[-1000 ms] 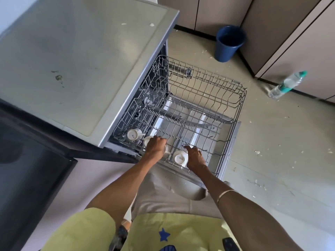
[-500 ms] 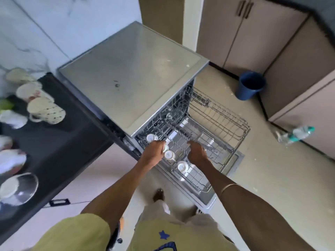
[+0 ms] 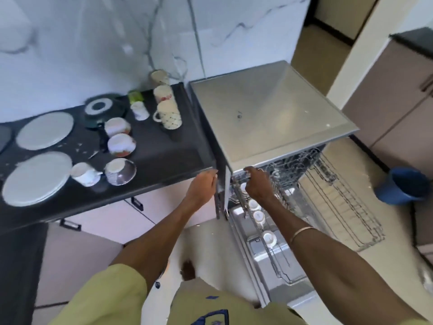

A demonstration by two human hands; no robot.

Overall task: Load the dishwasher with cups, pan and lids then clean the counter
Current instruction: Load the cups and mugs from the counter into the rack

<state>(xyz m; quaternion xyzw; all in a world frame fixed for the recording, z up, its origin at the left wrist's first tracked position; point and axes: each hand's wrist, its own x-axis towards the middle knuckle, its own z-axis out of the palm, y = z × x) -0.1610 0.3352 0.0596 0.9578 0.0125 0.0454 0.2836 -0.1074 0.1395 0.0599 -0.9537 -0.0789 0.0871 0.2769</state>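
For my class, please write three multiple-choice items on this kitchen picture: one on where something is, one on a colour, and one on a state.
1. Where is the bucket?
A. On the floor, right of the dishwasher rack
B. On the counter
C. On top of the dishwasher

2. What colour is the counter that holds the cups and lids?
A. White
B. Black
C. Red

3. How is the dishwasher rack set?
A. Pushed fully in, door shut
B. Lifted out onto the counter
C. Pulled out over the open door, with cups in it

Answers:
1. A: the blue bucket stands on the floor beyond the rack.
2. B: the surface under the patterned mug and round lids is black.
3. C: the wire rack sticks out from the machine, with white cups along its near edge by the right hand.
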